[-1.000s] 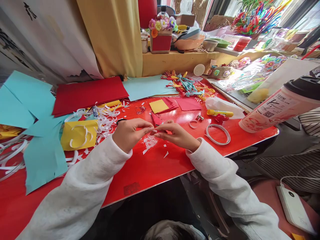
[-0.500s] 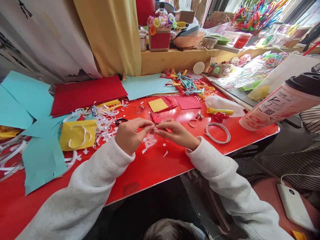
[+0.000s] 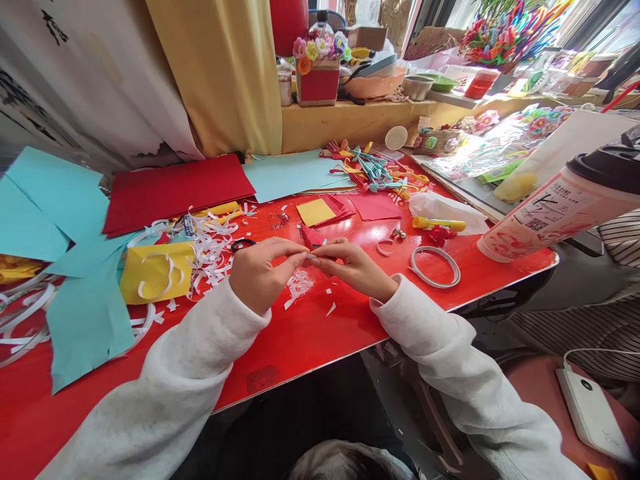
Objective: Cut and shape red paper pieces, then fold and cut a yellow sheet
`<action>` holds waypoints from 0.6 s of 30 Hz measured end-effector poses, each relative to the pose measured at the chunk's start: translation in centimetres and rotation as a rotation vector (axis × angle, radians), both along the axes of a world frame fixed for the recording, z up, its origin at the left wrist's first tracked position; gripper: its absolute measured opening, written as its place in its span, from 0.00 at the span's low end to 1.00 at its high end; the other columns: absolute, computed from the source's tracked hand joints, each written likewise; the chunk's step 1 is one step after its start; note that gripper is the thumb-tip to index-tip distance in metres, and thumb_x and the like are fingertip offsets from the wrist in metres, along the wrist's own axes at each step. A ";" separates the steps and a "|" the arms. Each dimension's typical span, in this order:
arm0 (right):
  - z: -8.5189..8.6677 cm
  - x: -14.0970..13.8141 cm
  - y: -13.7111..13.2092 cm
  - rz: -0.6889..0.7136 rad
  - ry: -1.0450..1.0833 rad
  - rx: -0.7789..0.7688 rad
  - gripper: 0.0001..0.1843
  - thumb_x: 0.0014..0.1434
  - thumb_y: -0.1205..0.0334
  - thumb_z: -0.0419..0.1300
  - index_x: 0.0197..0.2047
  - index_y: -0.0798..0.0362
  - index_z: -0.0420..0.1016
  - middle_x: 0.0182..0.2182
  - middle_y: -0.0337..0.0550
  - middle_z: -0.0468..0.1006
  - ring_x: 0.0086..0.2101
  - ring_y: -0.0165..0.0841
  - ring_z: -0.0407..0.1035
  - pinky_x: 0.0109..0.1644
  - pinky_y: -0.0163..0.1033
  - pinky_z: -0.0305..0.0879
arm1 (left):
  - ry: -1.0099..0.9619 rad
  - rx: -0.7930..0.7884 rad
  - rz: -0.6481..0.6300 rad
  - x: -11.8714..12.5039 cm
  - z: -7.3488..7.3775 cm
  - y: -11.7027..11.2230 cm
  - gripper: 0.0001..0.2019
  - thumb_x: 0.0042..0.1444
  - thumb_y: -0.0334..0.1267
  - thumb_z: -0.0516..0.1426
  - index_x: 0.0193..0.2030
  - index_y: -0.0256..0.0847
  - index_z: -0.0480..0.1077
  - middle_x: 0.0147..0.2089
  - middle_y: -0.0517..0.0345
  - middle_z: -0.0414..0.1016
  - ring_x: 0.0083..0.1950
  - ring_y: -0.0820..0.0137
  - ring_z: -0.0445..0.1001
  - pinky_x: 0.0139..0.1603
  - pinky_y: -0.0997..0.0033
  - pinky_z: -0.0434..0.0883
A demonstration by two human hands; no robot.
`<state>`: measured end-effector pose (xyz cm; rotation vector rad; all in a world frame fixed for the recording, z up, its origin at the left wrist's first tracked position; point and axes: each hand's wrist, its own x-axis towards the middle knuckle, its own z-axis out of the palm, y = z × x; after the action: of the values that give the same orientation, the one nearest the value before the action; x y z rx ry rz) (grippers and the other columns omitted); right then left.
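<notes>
Over the middle of the red table [image 3: 300, 333] my left hand [image 3: 265, 270] is closed in a pinch, thumb against forefinger. My right hand [image 3: 353, 267] pinches as well, its fingertips meeting those of the left. A tiny pale bit shows between the fingertips, too small to name. Just behind the hands lies a folded red paper piece [image 3: 312, 236]. A black loop [image 3: 243, 245], which looks like a scissor handle, sticks out behind my left hand. White scraps [image 3: 300, 283] lie on the table below the fingers.
To the left are blue paper [image 3: 87, 320], yellow paper [image 3: 175, 267], white shreds [image 3: 213, 250] and red sheets [image 3: 180, 190]. On the right lie a tape roll [image 3: 435, 267], a yellow glue stick [image 3: 439, 224] and a tall pink cup [image 3: 545, 207]. Colourful strips [image 3: 375, 167] are piled behind.
The fingertips of both hands have drawn slightly closer together, and less of the pale bit shows. The view has shifted a little; the things on the table lie as before.
</notes>
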<state>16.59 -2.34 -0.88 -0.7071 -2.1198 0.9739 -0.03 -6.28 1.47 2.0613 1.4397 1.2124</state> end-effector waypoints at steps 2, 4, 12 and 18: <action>-0.1 0.1 0.0 -0.009 -0.001 0.000 0.14 0.56 0.59 0.49 0.37 0.58 0.71 0.18 0.36 0.66 0.21 0.22 0.60 0.27 0.31 0.57 | -0.120 -0.118 0.057 -0.2 0.0 0.1 0.11 0.49 0.40 0.53 0.36 0.40 0.72 0.34 0.57 0.75 0.36 0.71 0.72 0.39 0.72 0.68; -0.1 0.2 0.1 -0.015 -0.015 0.002 0.15 0.57 0.58 0.49 0.37 0.59 0.72 0.18 0.36 0.66 0.21 0.22 0.59 0.27 0.31 0.57 | -0.225 -0.184 0.124 -0.5 0.0 0.3 0.15 0.50 0.43 0.51 0.43 0.41 0.69 0.34 0.57 0.75 0.33 0.72 0.72 0.36 0.72 0.69; 0.2 0.0 0.0 -0.016 -0.034 0.103 0.12 0.56 0.61 0.51 0.32 0.58 0.72 0.17 0.35 0.67 0.21 0.22 0.60 0.36 0.34 0.55 | -0.101 -0.219 0.014 0.0 -0.8 0.8 0.13 0.44 0.47 0.56 0.29 0.38 0.71 0.29 0.56 0.74 0.31 0.71 0.70 0.35 0.71 0.67; 0.4 0.1 -0.2 -0.030 -0.064 0.127 0.12 0.55 0.59 0.52 0.30 0.57 0.72 0.22 0.36 0.71 0.25 0.23 0.62 0.42 0.38 0.51 | -0.136 -0.239 -0.009 0.0 -0.8 0.8 0.09 0.45 0.43 0.56 0.27 0.38 0.70 0.28 0.58 0.72 0.31 0.72 0.69 0.35 0.71 0.66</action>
<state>16.64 -2.51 -0.51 -0.7124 -2.1988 0.8021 -0.08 -5.50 0.67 1.7903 1.4345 1.0951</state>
